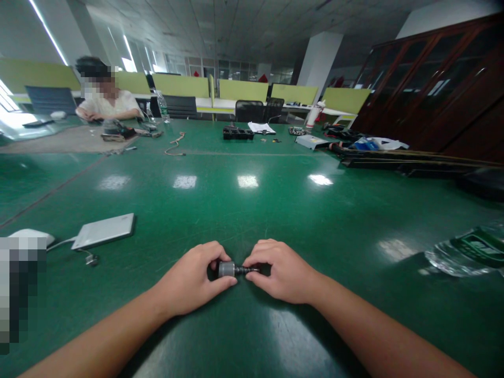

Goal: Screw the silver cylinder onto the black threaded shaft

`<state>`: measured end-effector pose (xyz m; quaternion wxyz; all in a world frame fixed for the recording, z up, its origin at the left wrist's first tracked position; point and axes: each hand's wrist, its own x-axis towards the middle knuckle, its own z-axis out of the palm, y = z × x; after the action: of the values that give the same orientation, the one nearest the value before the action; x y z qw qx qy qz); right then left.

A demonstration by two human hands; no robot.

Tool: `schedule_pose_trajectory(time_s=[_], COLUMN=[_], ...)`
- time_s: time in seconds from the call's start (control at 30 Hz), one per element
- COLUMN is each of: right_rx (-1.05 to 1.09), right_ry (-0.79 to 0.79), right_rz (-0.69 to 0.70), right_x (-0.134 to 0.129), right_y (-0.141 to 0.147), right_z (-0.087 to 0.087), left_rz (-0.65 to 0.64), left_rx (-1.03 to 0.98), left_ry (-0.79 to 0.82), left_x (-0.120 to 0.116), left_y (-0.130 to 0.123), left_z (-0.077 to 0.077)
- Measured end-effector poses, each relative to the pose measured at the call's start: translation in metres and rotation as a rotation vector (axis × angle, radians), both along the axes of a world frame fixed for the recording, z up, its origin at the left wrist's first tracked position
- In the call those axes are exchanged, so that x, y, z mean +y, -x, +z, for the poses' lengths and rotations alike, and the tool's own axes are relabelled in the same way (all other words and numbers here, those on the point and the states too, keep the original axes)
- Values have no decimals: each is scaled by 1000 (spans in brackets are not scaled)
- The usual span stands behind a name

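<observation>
A short grey cylinder (227, 269) with a dark, ridged, screw-like shaft (241, 270) lies sideways between my hands; it looks like a small motor, though I cannot tell for certain. My left hand (197, 273) grips the grey body between thumb and fingers. From the right, the thumb and fingertips of my right hand (281, 270) close round the shaft, hiding part of it. Both hands are low over the green table (220, 210), close together in front of me.
At left are a white power bank (104, 231) with a cable and a pixelated area. A water bottle (468, 252) lies at right. Farther back are a black tray (238, 133), papers (261, 128), a grey box (312, 142), assorted parts and a seated person (110, 102).
</observation>
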<state>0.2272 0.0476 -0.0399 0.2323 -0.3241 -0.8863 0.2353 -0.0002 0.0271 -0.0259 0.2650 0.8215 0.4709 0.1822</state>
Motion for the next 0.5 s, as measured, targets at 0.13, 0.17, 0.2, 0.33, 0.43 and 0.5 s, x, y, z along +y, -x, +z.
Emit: schedule_pose_trajectory(time_s=[0.13,0.17,0.2,0.33,0.43,0.5], right_rx=[-11,-14,-16,-22,-26,-25], right_ry=[6,6,6,-4,-2,1], right_rz=[-11,-15,-18,-30,-41,-46], right_x=[0,0,0,1,1,1], right_y=[0,0,0,-1,-3,-4], right_z=[0,0,0,-1,1,2], left_rz=[-14,-17,-22,-41,-51,-54], left_rx=[-9,-11,-14,-28,-40,-48], left_ry=[-13,-17,-21,-34,-38,-36], left_x=[0,0,1,1,1,1], left_y=[1,2,2,3,3,3], left_z=[-1,-1,-1,0,-1,-1])
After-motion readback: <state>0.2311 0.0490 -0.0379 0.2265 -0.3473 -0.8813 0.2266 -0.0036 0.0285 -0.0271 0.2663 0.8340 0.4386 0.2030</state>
